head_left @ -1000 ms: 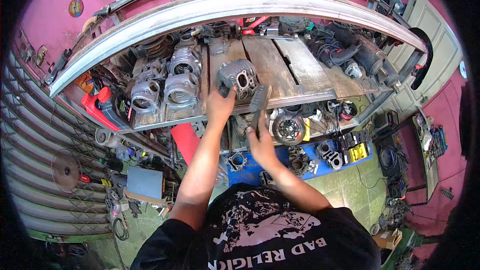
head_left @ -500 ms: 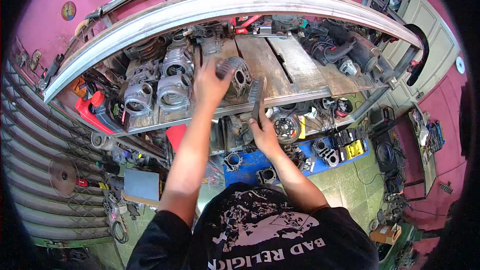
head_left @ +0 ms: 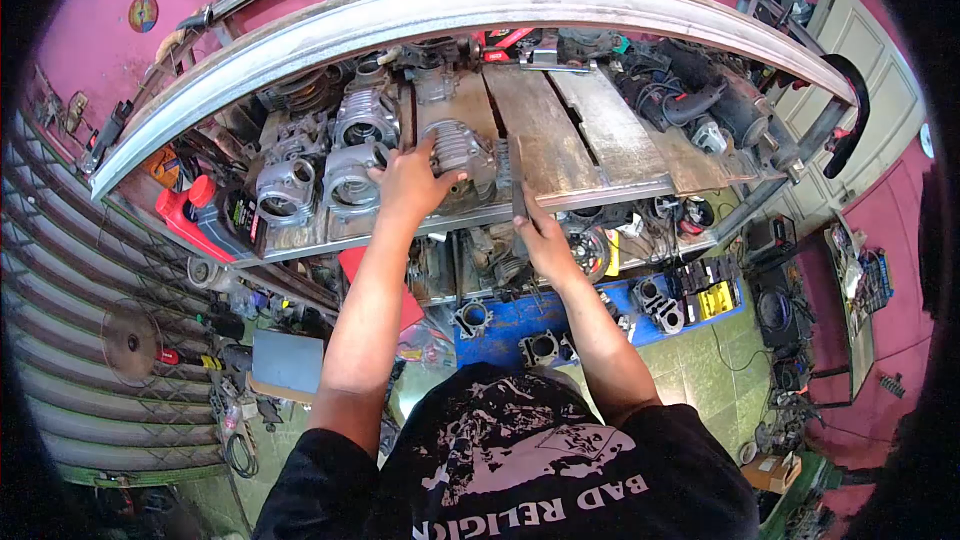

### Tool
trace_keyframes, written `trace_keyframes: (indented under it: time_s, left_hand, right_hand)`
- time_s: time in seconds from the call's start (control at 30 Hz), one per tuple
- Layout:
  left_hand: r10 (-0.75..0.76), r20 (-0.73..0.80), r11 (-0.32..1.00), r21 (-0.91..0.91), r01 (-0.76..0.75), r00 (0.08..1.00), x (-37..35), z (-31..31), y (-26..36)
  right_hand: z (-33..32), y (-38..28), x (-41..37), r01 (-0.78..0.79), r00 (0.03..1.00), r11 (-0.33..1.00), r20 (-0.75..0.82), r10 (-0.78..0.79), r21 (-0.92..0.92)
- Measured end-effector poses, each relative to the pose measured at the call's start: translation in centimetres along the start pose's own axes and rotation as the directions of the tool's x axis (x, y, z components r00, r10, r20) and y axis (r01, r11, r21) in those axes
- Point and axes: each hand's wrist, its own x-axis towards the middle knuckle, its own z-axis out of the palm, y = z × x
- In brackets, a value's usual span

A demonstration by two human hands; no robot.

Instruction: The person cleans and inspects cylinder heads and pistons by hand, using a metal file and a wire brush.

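The left hand [head_left: 408, 183] lies over the grey finned metal engine cylinder [head_left: 465, 148], fingers spread and curled around its near side, pressing it onto the worn wooden plank benchtop [head_left: 590, 135]. The cylinder sits just beyond the palm. The right hand [head_left: 545, 237] is closed around the handle of a dark narrow brush [head_left: 517, 178], which stands edge-on just right of the cylinder. More grey cast engine cylinders [head_left: 350, 180] stand just left of the left hand.
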Motion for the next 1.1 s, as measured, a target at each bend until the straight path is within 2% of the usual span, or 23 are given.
trace_keyframes:
  time_s: [0.1, 0.17, 0.2, 0.3, 0.33, 0.37, 0.43, 0.5, 0.57, 0.63, 0.67, 0.77, 0.8, 0.87, 0.9, 0.97, 1.03, 1.1]
  left_hand:
    - [0.043, -0.010, 0.997, 0.067, -0.042, 0.999, 0.3, -0.1, -0.4]
    - [0.045, 0.041, 0.996, 0.074, -0.048, 0.998, 0.7, -0.7, -0.5]
    - [0.044, 0.092, 0.995, 0.080, -0.051, 0.995, 0.9, -1.1, -0.5]
    - [0.061, 0.116, 0.989, 0.124, -0.075, 0.991, 1.3, -1.3, -0.3]
    - [0.057, 0.118, 0.990, 0.123, -0.072, 0.991, 1.3, -1.4, -0.1]
    - [0.052, 0.124, 0.987, 0.145, -0.070, 0.991, 1.4, -1.5, 0.1]
    - [0.041, 0.126, 0.984, 0.168, -0.062, 0.991, 1.3, -1.4, -0.1]
    - [0.066, 0.099, 0.983, 0.166, -0.082, 0.993, 1.4, -1.0, -0.5]
    - [0.055, 0.097, 0.987, 0.144, -0.069, 0.994, 1.3, -1.1, -0.3]
    - [0.042, 0.094, 0.991, 0.121, -0.053, 0.995, 1.3, -1.2, -0.4]
    - [0.058, 0.099, 0.991, 0.111, -0.069, 0.993, 1.4, -1.1, -0.7]
    - [0.076, 0.102, 0.991, 0.098, -0.086, 0.992, 1.5, -1.2, -1.0]
    - [0.083, 0.102, 0.991, 0.098, -0.093, 0.991, 1.5, -1.2, -1.0]
    - [0.084, 0.117, 0.988, 0.116, -0.098, 0.990, 1.5, -1.3, -0.8]
    - [0.086, 0.125, 0.985, 0.135, -0.103, 0.988, 1.6, -1.4, -0.7]
    - [0.084, 0.131, 0.986, 0.134, -0.102, 0.988, 1.6, -1.5, -0.8]
    - [0.085, 0.134, 0.986, 0.133, -0.103, 0.987, 1.6, -1.4, -0.7]
    - [0.094, 0.117, 0.983, 0.148, -0.111, 0.989, 1.5, -1.4, -0.7]
  right_hand:
    - [1.1, -0.5, -3.1, 0.056, 0.998, 0.994, -0.018, -0.058, -0.096]
    - [0.9, -0.8, -4.6, -0.013, 1.000, 0.998, 0.028, 0.012, 0.056]
    - [0.6, -1.3, -4.4, -0.007, 1.000, 0.998, 0.007, 0.006, 0.060]
    - [-0.1, -1.5, -1.1, -0.056, 0.998, 0.996, -0.030, 0.058, 0.064]
    - [0.0, -0.7, 0.5, 0.009, 0.998, 1.000, -0.064, -0.007, 0.019]
    - [-0.3, -0.1, 1.8, 0.008, 0.998, 1.000, -0.059, -0.007, 0.018]
    - [-0.7, -0.1, 3.5, -0.095, 0.995, 0.991, 0.051, 0.090, 0.094]
    - [-0.7, -0.2, 2.4, -0.139, 0.988, 0.988, 0.075, 0.134, 0.063]
    - [-0.3, -0.4, -0.6, 0.040, 0.998, 0.992, 0.058, -0.033, -0.122]
    - [0.2, -0.9, -3.9, 0.138, 0.990, 0.966, 0.057, -0.129, -0.219]
    - [0.2, -2.6, -5.1, 0.095, 0.993, 0.982, 0.089, -0.081, -0.162]
    - [0.8, -3.6, -5.1, -0.058, 0.998, 0.998, 0.039, 0.057, 0.018]
    - [0.9, -2.8, -3.9, -0.062, 0.997, 0.998, 0.040, 0.061, 0.018]
    - [0.6, -0.7, 0.1, 0.213, 0.975, 0.945, -0.007, -0.222, -0.249]
    - [0.1, -1.4, 1.7, 0.213, 0.975, 0.945, -0.004, -0.221, -0.250]
    - [-0.9, -3.5, 4.3, 0.096, 0.994, 0.984, 0.059, -0.088, -0.151]
    - [-1.4, -4.9, 4.4, 0.070, 0.995, 0.981, 0.084, -0.056, -0.181]
    - [-1.7, -6.6, 2.4, 0.090, 0.987, 0.952, 0.153, -0.046, -0.294]
